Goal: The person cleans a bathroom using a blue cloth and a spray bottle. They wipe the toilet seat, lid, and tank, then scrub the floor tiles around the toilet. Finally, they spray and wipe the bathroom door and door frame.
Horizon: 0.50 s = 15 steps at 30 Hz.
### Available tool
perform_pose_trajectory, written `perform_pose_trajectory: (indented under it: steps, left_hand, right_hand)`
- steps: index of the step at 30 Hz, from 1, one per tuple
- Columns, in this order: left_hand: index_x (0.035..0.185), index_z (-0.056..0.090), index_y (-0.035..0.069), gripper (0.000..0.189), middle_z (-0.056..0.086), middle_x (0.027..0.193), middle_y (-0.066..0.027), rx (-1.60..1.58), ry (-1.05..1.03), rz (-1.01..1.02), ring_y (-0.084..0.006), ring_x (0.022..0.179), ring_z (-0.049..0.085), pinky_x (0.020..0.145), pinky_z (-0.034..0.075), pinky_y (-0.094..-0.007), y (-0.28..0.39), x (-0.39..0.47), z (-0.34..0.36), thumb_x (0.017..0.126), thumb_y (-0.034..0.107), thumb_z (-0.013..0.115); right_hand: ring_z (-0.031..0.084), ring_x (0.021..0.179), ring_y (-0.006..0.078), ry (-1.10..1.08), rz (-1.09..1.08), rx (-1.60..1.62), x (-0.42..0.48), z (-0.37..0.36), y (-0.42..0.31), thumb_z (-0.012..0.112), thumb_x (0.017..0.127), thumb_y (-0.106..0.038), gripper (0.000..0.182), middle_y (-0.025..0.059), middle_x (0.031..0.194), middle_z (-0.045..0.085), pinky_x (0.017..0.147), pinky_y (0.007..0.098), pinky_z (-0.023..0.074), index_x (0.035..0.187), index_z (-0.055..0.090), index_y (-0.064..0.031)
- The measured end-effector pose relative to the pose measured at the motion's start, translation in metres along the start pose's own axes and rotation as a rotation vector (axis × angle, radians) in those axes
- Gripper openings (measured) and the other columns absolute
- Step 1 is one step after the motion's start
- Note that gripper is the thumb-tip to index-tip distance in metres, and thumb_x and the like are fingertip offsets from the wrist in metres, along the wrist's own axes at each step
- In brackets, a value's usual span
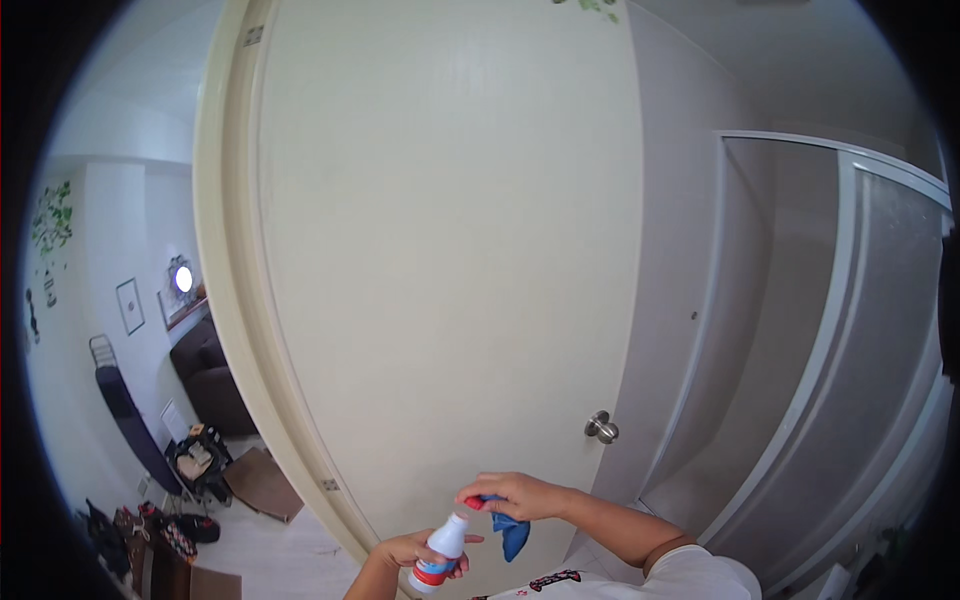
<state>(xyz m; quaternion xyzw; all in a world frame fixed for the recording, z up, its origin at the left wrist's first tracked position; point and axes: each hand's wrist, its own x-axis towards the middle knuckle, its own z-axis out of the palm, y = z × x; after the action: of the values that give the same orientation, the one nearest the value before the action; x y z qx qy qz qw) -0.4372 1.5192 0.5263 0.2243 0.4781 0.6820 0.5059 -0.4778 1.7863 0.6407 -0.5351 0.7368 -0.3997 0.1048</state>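
My left hand (410, 550) is wrapped around a white plastic bottle (448, 538) with a blue and red label, held slightly tilted. Its neck is uncapped. Just above the neck, my right hand (517, 495) pinches a small red cap (474, 502) between thumb and fingers. A blue cloth (513, 534) hangs from the same right hand, partly hidden by the fingers. Both hands are low in the view, in front of a cream door (450, 262). A round metal doorknob (601, 427) sits to the right of my right hand, apart from it.
The cream door frame (232, 225) with hinges (330, 485) runs along the left. Beyond it are a dark sofa (214, 375), an ironing board (131, 420), flattened cardboard (262, 484) and bags (176, 529). On the right stands a sliding shower door (847, 337) with a white frame.
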Motion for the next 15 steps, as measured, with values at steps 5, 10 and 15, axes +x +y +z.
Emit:
perform_pose_trajectory:
  steps: [5,10,15]
  left_hand:
    - [0.151,0.018,0.005,0.113,0.046,0.138,-0.0149,-0.113,0.365,0.646,-0.0287,0.119,0.053,0.106,0.038,-0.0464,0.007,0.014,0.022,0.065,0.039,0.083]
    - [0.151,0.019,0.008,0.107,0.044,0.14,-0.012,-0.214,0.551,0.726,-0.0266,0.119,0.053,0.105,0.04,-0.0442,0.0,0.035,0.03,0.068,0.034,0.081]
    - [0.15,0.021,0.008,0.101,0.049,0.134,-0.0109,-0.137,0.823,0.709,-0.023,0.114,0.056,0.101,0.044,-0.0409,-0.003,0.04,0.045,0.072,0.03,0.08]
  right_hand:
    - [0.061,0.092,0.0252,0.148,-0.04,-0.143,0.008,-0.006,0.019,0.062,0.088,-0.008,0.038,0.0102,0.101,0.062,0.083,0.0338,0.0492,0.125,0.057,-0.01]
    - [0.063,0.092,0.0294,0.071,0.099,-0.311,0.019,0.043,0.042,0.067,0.083,-0.01,0.043,0.0099,0.102,0.062,0.083,0.034,0.0506,0.125,0.059,-0.0134]
    - [0.065,0.09,0.0251,0.222,-0.007,0.146,0.022,0.065,0.068,0.066,0.078,-0.001,0.041,0.0111,0.104,0.062,0.082,0.0361,0.0514,0.118,0.056,-0.0031]
